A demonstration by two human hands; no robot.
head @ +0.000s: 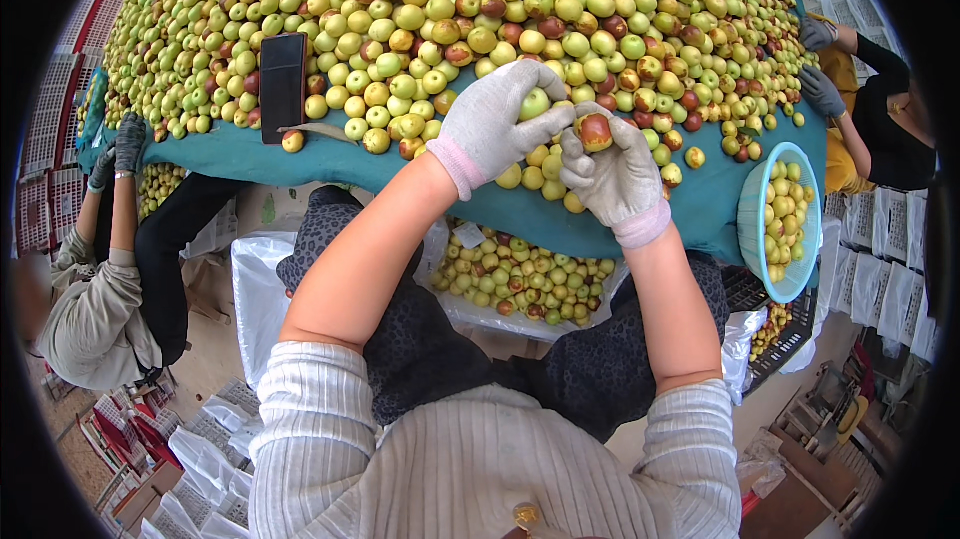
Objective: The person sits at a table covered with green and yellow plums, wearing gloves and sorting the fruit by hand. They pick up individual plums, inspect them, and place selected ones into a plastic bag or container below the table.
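Observation:
My left hand (499,118), in a grey work glove with a pink cuff, holds a green jujube fruit (534,103) between thumb and fingers. Close beside it, my right hand (615,171), gloved alike, grips a red-brown and yellow jujube (594,132). Both hands are over the front edge of a large heap of green, yellow and brown jujubes (480,6) on a teal cloth (337,161). Below my hands, between my knees, a plastic-lined crate (487,314) holds more of these fruits.
A smartphone (283,85) lies on the heap at the left. A light-blue plastic basket (750,201) of yellow-green fruit stands at the right edge, above a black crate (802,314). Gloved co-workers sit at the far left (105,314) and far right (885,111). Lined crates (202,471) stand behind.

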